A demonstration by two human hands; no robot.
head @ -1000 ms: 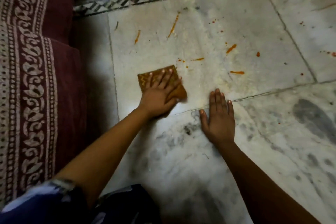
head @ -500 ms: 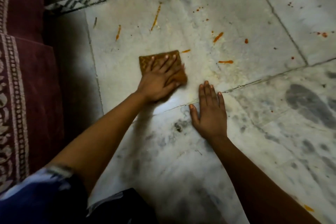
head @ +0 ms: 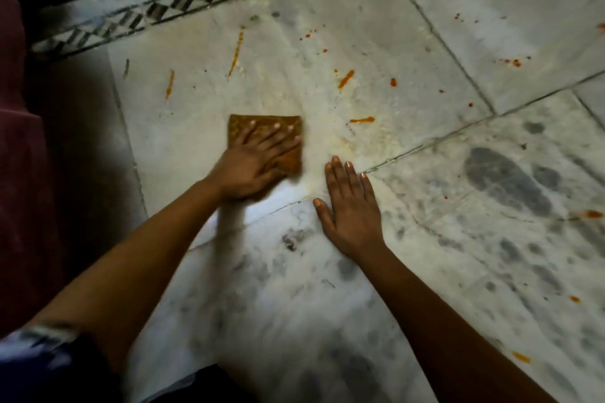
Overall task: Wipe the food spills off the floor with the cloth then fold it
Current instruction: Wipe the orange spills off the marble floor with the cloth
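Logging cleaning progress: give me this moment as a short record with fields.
surface: marble floor
cloth: brown, folded square, flat on the floor
left hand: palm pressed on the cloth, fingers spread
right hand: flat on bare floor, beside the cloth
spills left: orange streaks and red specks beyond the cloth
fold step: not started

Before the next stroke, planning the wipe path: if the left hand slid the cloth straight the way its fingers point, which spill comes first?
Probably the orange streak up-right of the brown patterned cloth under the left hand.
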